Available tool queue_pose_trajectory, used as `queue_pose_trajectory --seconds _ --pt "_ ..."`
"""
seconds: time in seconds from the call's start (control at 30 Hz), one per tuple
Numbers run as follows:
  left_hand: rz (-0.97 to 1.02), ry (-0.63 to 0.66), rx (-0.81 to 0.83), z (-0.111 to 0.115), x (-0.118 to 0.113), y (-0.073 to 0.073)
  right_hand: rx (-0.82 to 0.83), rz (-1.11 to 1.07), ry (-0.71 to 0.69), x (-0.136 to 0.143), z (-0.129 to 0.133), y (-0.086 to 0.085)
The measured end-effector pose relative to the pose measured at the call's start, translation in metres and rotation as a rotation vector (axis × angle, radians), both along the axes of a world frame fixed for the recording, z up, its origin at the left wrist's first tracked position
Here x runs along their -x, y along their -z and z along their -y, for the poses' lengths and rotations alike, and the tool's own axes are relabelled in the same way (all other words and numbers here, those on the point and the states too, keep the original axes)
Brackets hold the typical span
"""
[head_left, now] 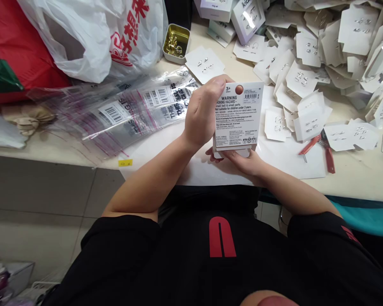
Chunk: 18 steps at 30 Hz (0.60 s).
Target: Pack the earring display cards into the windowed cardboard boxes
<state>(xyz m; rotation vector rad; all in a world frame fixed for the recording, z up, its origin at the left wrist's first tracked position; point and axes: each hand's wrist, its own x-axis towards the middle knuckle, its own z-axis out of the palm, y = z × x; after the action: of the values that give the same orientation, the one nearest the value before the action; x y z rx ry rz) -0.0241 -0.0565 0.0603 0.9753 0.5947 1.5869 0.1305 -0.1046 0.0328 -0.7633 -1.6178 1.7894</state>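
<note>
A small white cardboard box [238, 114] with printed warning text faces me, held upright above the front of the table. My left hand [204, 110] is closed round its left side and upper edge, with a fingertip showing through the round hole near the top. From below, my right hand [242, 161] grips the bottom end, where a flap [242, 152] sticks out. The box's far side and its contents are hidden from me. Just beyond the box lies a white card [205, 63] carrying small metal rings.
Clear printed plastic bags [140, 106] lie left, below a white carrier bag [98, 34]. A tin of gold-coloured pieces [176, 43] stands behind. Many ring cards [301, 78] pile up at right, near red-handled pliers [328, 155]. Packed boxes [247, 19] sit at the back.
</note>
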Motion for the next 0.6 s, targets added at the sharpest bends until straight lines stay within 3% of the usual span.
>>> queue_pose_trajectory --seconds 0.43,0.6 --pt "-0.063 -0.038 0.002 -0.0025 0.0006 0.0016 0.01 0.017 0.02 0.0009 -0.0008 0.0014" --pt "0.006 -0.016 0.03 -0.0046 -0.0028 0.0026 0.075 0.071 0.046 0.0009 0.0014 -0.0032"
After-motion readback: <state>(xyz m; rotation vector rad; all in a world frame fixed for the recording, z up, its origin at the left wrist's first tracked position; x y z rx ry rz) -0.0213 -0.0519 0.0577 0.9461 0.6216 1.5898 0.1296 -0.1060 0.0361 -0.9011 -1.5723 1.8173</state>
